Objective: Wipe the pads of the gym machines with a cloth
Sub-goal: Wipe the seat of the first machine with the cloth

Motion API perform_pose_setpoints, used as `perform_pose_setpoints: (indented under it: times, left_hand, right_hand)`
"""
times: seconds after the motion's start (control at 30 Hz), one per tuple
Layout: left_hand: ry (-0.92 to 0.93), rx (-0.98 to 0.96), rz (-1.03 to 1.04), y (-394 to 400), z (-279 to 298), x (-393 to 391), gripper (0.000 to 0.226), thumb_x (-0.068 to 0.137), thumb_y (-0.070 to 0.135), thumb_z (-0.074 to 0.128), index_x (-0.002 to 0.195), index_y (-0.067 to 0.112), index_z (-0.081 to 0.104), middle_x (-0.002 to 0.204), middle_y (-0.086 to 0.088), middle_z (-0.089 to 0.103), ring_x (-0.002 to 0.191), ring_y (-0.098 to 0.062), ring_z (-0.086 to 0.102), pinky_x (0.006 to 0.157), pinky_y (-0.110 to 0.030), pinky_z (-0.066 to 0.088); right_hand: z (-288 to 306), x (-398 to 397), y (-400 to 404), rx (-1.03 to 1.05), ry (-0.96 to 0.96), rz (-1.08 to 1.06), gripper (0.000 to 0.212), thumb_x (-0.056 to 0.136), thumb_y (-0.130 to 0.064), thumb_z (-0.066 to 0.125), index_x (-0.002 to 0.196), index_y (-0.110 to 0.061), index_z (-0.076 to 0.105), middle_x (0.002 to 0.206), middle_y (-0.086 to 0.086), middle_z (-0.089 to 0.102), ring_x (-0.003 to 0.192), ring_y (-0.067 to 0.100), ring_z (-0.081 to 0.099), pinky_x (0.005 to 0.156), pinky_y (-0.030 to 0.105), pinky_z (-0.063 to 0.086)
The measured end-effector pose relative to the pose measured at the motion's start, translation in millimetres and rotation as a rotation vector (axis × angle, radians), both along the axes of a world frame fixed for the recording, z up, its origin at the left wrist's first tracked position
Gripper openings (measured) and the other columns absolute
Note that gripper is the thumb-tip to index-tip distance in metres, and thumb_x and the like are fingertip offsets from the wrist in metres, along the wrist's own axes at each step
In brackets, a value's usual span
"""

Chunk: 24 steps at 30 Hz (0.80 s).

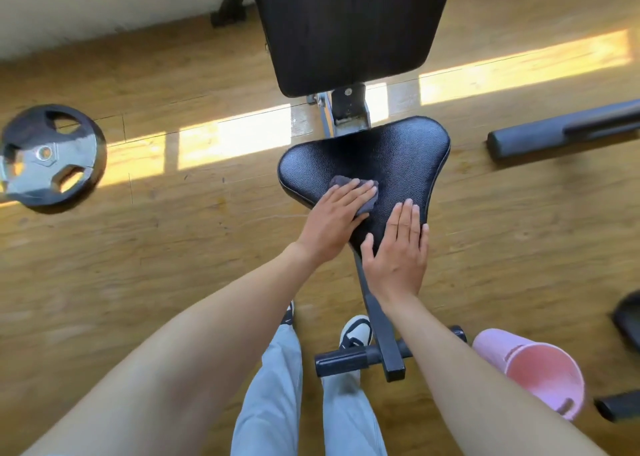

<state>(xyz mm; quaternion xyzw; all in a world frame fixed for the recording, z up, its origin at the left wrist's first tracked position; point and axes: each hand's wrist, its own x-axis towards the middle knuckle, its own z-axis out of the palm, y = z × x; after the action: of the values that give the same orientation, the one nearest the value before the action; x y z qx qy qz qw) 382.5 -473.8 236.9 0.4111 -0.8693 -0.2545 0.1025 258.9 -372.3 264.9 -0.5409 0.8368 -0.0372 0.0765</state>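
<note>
Left hand (334,218) lay flat, fingers straight, pressing grey cloth (353,192) onto the near-left part of black seat pad (391,157). Right hand (398,247) rested flat, fingers together, on pad's near end, just beside.

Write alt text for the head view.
A person's left hand presses a grey cloth flat on a black bench seat pad while the right hand rests flat beside it. A weight plate and a pink bucket sit on the wooden floor.
</note>
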Motion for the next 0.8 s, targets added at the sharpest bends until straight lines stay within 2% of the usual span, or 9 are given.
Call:
perform_pose_setpoints:
  times: [0.13,0.2,0.3,0.4,0.47,0.53,0.63,0.8]
  left_hand:
    - [-0.013,0.017,0.159,26,15,-11,0.055,0.102,0.039,0.036,0.15,0.019,0.053,0.155,0.005,0.052,0.146,-0.02,0.043,0.12,-0.038,0.027]
    - [-0.001,0.015,0.211,37,25,-12,0.052,0.103,0.037,0.037,0.147,0.017,0.056,0.15,0.003,0.056,0.144,-0.023,0.046,0.119,-0.042,0.034]
    - [0.033,-0.024,0.262,33,46,-12,0.05,0.104,0.033,0.038,0.145,0.012,0.057,0.147,-0.004,0.059,0.143,-0.028,0.047,0.116,-0.046,0.04]
    - [0.044,-0.031,0.26,24,72,-13,0.051,0.105,0.033,0.036,0.146,0.009,0.055,0.149,-0.006,0.057,0.145,-0.03,0.045,0.116,-0.047,0.041]
    - [0.036,-0.043,0.252,19,93,-11,0.051,0.107,0.032,0.034,0.149,0.011,0.051,0.153,-0.005,0.052,0.148,-0.028,0.039,0.12,-0.045,0.037]
    - [0.023,-0.072,0.255,14,118,-9,0.046,0.108,0.024,0.041,0.152,0.012,0.048,0.156,-0.004,0.049,0.151,-0.027,0.035,0.122,-0.043,0.034]
    - [0.013,-0.105,0.271,-2,161,-3,0.047,0.106,0.018,0.053,0.152,0.012,0.047,0.156,-0.006,0.048,0.151,-0.028,0.034,0.123,-0.041,0.03]
    - [0.03,-0.232,0.287,-37,239,3,0.044,0.103,0.015,0.061,0.146,0.007,0.054,0.149,-0.007,0.057,0.145,-0.032,0.044,0.115,-0.047,0.044]
  right_hand:
    - [8,-3,-2,0.062,-0.056,0.009,0.078,0.096,-0.045,0.037,0.158,0.0,0.029,0.167,0.019,0.025,0.155,0.031,0.023,0.125,0.05,0.019]
    - [12,-5,-1,0.099,-0.098,0.014,0.075,0.099,-0.044,0.042,0.159,-0.001,0.028,0.168,0.017,0.023,0.156,0.03,0.019,0.125,0.049,0.017]
    - [27,-10,-8,0.158,-0.17,0.025,0.075,0.101,-0.041,0.051,0.162,-0.007,0.023,0.17,0.015,0.018,0.158,0.027,0.013,0.127,0.047,0.013]
    - [49,-13,-23,0.167,-0.158,0.073,0.074,0.104,-0.043,0.045,0.163,-0.01,0.017,0.171,0.013,0.013,0.159,0.025,0.008,0.127,0.044,0.007]
    - [69,-12,-34,0.209,-0.143,0.119,0.072,0.107,-0.045,0.037,0.164,-0.012,0.008,0.172,0.011,0.005,0.159,0.024,0.001,0.128,0.042,0.002]
    - [93,-11,-48,0.225,-0.13,0.141,0.071,0.108,-0.046,0.032,0.165,-0.013,0.003,0.172,0.011,0.001,0.159,0.023,-0.002,0.128,0.041,0.0]
    - [136,-14,-71,0.231,-0.153,0.156,0.07,0.108,-0.042,0.035,0.164,-0.012,0.006,0.172,0.012,0.005,0.159,0.025,0.001,0.129,0.042,0.005]
    - [216,-32,-99,0.137,-0.128,0.174,0.068,0.106,-0.039,0.043,0.163,-0.012,0.017,0.17,0.013,0.016,0.158,0.027,0.01,0.127,0.043,0.012]
